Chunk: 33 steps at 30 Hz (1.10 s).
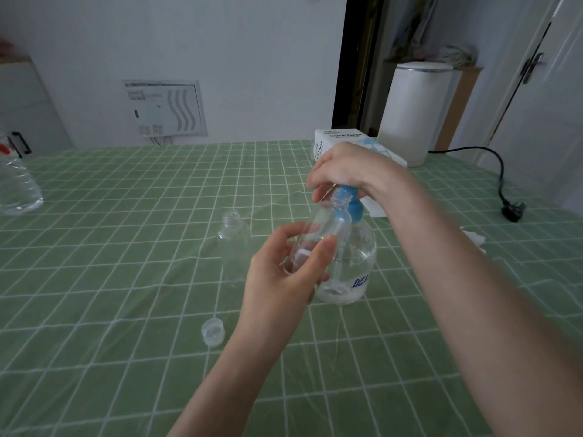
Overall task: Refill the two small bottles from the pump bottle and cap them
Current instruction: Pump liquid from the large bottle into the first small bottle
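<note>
My left hand [285, 272] grips a small clear bottle [325, 230], tilted with its open neck up under the blue pump head. My right hand [342, 170] rests on top of the pump bottle [359, 260], a clear round bottle with a blue pump [348, 203] and some clear liquid in it. A second small clear bottle [233, 244] stands uncapped on the table just left of my hands. One clear cap [214, 332] lies on the cloth nearer to me. A second cap is not in sight.
The table has a green checked cloth [126, 247] under clear plastic. A tissue box [344, 143] and a white kettle [413, 111] with a black cord [501, 184] stand at the back right. A large clear bottle [15, 187] sits at the far left edge.
</note>
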Motion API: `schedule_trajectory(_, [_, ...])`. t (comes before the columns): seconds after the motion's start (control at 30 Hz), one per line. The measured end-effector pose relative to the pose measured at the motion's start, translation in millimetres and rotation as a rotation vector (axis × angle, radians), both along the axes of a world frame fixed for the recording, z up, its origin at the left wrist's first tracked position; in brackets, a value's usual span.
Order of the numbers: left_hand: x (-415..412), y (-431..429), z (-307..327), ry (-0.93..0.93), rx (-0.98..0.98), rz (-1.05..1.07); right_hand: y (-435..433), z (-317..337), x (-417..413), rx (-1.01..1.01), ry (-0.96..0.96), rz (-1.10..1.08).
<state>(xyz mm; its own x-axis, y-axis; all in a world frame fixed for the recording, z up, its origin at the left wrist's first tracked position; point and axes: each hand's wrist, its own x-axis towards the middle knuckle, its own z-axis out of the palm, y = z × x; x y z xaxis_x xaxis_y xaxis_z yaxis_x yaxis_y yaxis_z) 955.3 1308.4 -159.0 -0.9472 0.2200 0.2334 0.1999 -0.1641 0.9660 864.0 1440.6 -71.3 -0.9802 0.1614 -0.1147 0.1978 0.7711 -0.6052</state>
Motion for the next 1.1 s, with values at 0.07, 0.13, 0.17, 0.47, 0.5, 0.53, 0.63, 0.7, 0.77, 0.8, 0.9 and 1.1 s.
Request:
schedule_trajectory(0.07, [0.2, 0.4, -0.2, -0.003, -0.005, 0.001, 0.0, -0.8, 0.6, -0.002, -0.003, -0.001])
schedule_trajectory(0.13, [0.6, 0.2, -0.6, -0.006, -0.008, 0.0, 0.6, -3.4, 0.1, -0.005, -0.008, 0.002])
schedule_trajectory(0.17, [0.8, -0.1, -1.1, -0.009, -0.012, 0.001, 0.7, -5.7, -0.3, -0.009, -0.016, 0.004])
schedule_trajectory(0.47, [0.3, -1.1, -3.1, -0.019, -0.024, -0.006, 0.3, -10.1, 1.9, -0.024, 0.013, 0.012])
schedule_trajectory(0.5, [0.4, -1.0, -2.4, -0.017, -0.022, -0.006, 0.7, -9.1, 2.8, -0.028, 0.034, 0.014])
schedule_trajectory(0.53, [0.7, -0.9, -1.7, -0.013, -0.022, -0.006, 1.5, -7.7, 3.7, -0.039, 0.058, 0.019])
schedule_trajectory(0.63, [1.4, -0.8, 0.4, -0.001, -0.017, -0.005, 3.4, -2.1, 4.0, -0.081, 0.118, 0.037])
schedule_trajectory(0.7, [1.1, -0.8, 0.9, -0.005, -0.007, -0.007, 3.3, 0.0, 3.5, -0.067, 0.105, 0.038])
schedule_trajectory(0.77, [1.0, -0.6, 0.7, -0.01, 0.004, -0.012, 1.6, -0.3, 3.4, -0.054, 0.057, 0.03])
schedule_trajectory(0.8, [1.0, -0.5, 0.5, -0.01, 0.007, -0.01, 0.5, -0.6, 4.0, -0.053, 0.033, 0.025])
schedule_trajectory(0.9, [0.8, -0.1, -0.3, -0.009, 0.006, -0.001, 0.1, -0.9, 5.3, -0.067, -0.003, 0.009])
schedule_trajectory(1.1, [0.5, -0.8, -2.0, -0.029, -0.008, 0.001, -0.6, -7.8, 5.2, -0.077, -0.028, 0.008])
